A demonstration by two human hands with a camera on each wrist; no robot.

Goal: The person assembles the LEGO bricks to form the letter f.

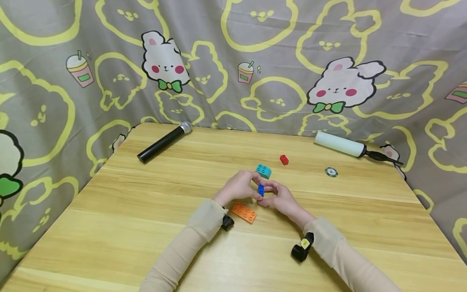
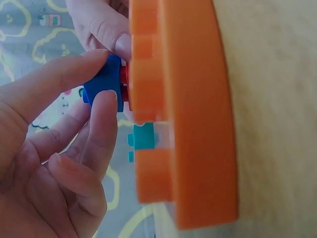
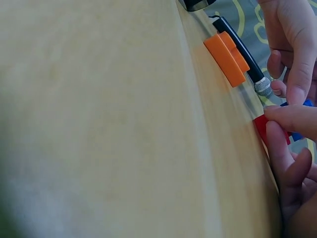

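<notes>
Above the table, my left hand (image 1: pixel 238 186) pinches a small blue toy brick (image 1: pixel 261 190) between thumb and finger. Directly beneath that brick is a red brick (image 3: pixel 261 130), which my right hand (image 1: pixel 282 198) grips by its sides. In the left wrist view, red studs (image 2: pixel 125 82) show in a narrow gap at the blue brick's underside. An orange eight-stud brick (image 1: pixel 244 213) lies studs up on the table, close to my left wrist, and hides much of the red brick in the left wrist view. Just beyond my fingers sits a teal brick (image 1: pixel 263 171).
A second red brick (image 1: pixel 284 159) and a round chip (image 1: pixel 331 172) lie farther back on the wooden table (image 1: pixel 109 227). The microphone (image 1: pixel 164 142) is at the back left, a white hand pump (image 1: pixel 339 144) at the back right. A patterned curtain (image 1: pixel 204 24) hangs behind.
</notes>
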